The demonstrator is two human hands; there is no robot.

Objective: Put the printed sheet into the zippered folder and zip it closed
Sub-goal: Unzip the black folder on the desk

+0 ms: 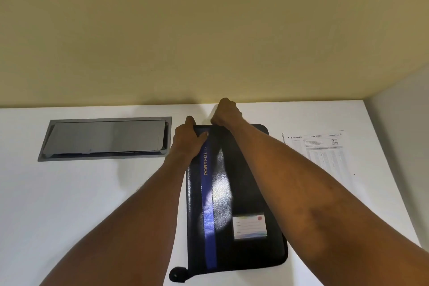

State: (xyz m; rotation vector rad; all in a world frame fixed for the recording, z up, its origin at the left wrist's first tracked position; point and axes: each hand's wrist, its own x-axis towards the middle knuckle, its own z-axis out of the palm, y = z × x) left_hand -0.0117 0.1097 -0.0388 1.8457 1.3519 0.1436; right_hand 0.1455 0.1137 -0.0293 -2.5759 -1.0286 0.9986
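Left hand [188,139] is clamped on the folder [241,183], right hand [226,112] maybe pinched on its zip; sheet [325,153] not put in yet.

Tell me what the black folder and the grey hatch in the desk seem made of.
Folder: probably faux leather or vinyl, glossy; glare shows a fine grain. Hatch: looks like matte grey metal with a soft sheen, though painted plastic is possible.

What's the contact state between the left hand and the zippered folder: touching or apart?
Touching. The head view shows the left hand gripping the zippered folder at its far-left corner, with the thumb lying on the cover.
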